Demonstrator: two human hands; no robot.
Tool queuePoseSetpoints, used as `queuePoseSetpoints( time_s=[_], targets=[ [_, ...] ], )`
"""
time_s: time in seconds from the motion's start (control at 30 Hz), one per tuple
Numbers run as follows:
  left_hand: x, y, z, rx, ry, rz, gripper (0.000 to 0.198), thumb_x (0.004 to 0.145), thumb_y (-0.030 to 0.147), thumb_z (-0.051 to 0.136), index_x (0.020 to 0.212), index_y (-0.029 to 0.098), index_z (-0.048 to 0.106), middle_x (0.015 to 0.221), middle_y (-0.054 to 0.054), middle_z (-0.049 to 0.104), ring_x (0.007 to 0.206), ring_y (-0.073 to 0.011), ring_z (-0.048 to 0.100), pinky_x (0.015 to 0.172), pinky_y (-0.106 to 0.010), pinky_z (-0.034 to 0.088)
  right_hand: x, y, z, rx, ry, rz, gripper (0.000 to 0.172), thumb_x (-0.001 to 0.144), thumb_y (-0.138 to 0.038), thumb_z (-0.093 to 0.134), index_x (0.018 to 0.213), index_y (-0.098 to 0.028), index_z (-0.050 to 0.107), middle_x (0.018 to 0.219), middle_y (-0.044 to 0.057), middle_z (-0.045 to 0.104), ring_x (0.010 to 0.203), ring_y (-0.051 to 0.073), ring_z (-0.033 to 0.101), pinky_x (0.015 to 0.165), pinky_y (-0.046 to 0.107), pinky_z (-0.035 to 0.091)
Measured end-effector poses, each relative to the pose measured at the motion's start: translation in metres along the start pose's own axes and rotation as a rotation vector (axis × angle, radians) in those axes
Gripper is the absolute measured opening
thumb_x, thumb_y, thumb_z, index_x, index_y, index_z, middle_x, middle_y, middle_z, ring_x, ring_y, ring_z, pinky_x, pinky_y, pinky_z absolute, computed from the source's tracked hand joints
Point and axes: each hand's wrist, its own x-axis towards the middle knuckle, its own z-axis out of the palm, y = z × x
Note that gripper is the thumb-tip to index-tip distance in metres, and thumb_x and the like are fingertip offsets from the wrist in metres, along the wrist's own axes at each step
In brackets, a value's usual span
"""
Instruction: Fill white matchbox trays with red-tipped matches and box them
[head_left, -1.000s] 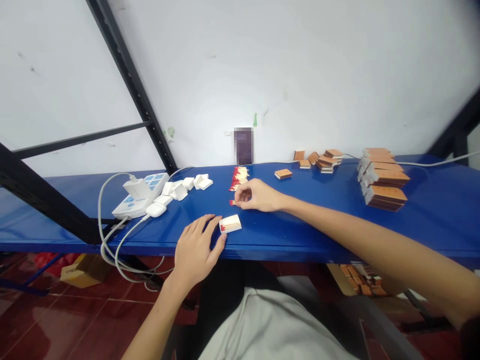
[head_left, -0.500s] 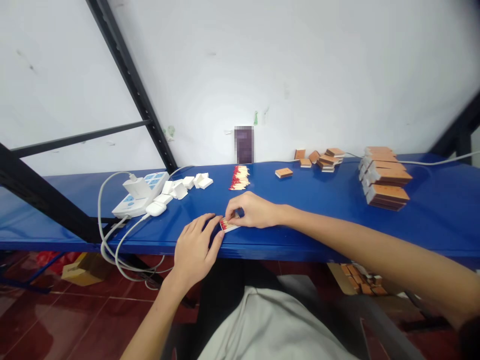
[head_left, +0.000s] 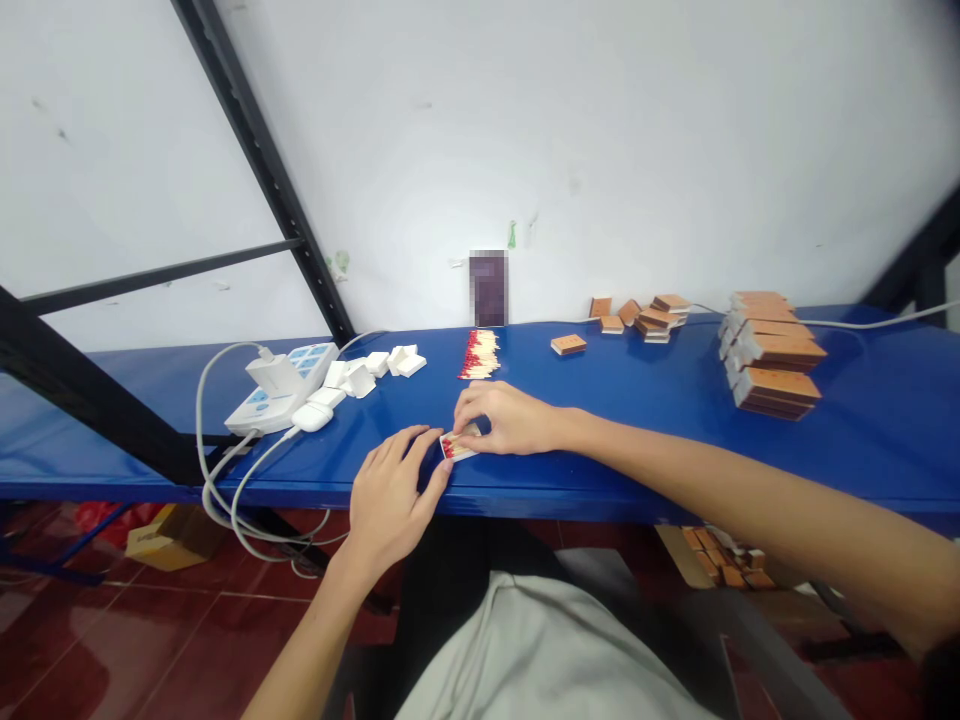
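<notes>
A small white matchbox tray with red-tipped matches in it lies near the table's front edge. My left hand steadies its left end, thumb and index finger on either side of it, the other fingers spread on the table. Over the tray's right part is my right hand, its fingers pinched at the matches; whether a match is between them is too small to tell. Beyond the hands lies a pile of red-tipped matches.
On the left are empty white trays, a power strip and white cables. A single brown matchbox lies behind my right forearm, with loose boxes and tall stacks farther right. A dark pixelated object stands against the wall.
The fingers of my right hand have shifted very slightly over the tray. My left hand has barely moved.
</notes>
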Motion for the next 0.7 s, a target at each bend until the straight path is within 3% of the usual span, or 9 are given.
queuePoseSetpoints(
  time_s=[0.13,0.27,0.43,0.53,0.7],
  targets=[
    [0.001,0.0,0.0,0.001,0.005,-0.008,0.035,0.101,0.044,0.043,0.126,0.026,0.059,0.131,-0.006,0.062,0.118,-0.0267,0.059,0.099,-0.042,0.045,0.001,-0.003,-0.003,-0.024,0.027,0.04,0.017,0.089,-0.026,0.061,0.091,-0.016,0.075,0.087,0.006,0.07,0.079,0.016,0.061,0.078,0.028,0.044],
    [0.002,0.002,-0.001,-0.014,-0.003,-0.016,0.032,0.102,0.043,0.042,0.123,0.027,0.059,0.131,-0.005,0.062,0.118,-0.0264,0.058,0.098,-0.041,0.045,0.002,0.001,-0.015,-0.151,0.104,0.222,0.02,0.089,-0.024,0.058,0.085,-0.015,0.075,0.065,0.001,0.065,0.06,0.012,0.053,0.075,0.028,0.039],
    [0.002,0.002,-0.003,-0.076,-0.02,-0.045,0.031,0.104,0.043,0.035,0.118,0.024,0.055,0.127,-0.006,0.064,0.117,-0.0262,0.059,0.097,-0.042,0.045,-0.005,0.023,-0.027,-0.319,-0.104,0.276,0.028,0.087,-0.037,0.061,0.096,-0.014,0.075,0.074,0.008,0.07,0.066,0.018,0.058,0.063,0.028,0.035],
    [0.001,0.0,-0.001,-0.076,-0.014,-0.063,0.032,0.103,0.044,0.037,0.123,0.023,0.051,0.125,-0.006,0.064,0.116,-0.0271,0.059,0.098,-0.042,0.044,-0.007,0.032,-0.028,-0.303,-0.195,0.258,0.02,0.089,-0.028,0.058,0.092,-0.016,0.074,0.081,0.008,0.072,0.069,0.017,0.06,0.063,0.027,0.035],
    [0.0,-0.001,0.0,-0.052,-0.003,-0.064,0.036,0.102,0.043,0.04,0.131,0.022,0.046,0.124,-0.007,0.064,0.114,-0.0273,0.06,0.098,-0.042,0.043,-0.005,0.029,-0.028,-0.24,-0.235,0.252,0.012,0.088,-0.02,0.057,0.087,-0.016,0.068,0.085,0.007,0.07,0.071,0.016,0.056,0.064,0.026,0.035]
  ],
)
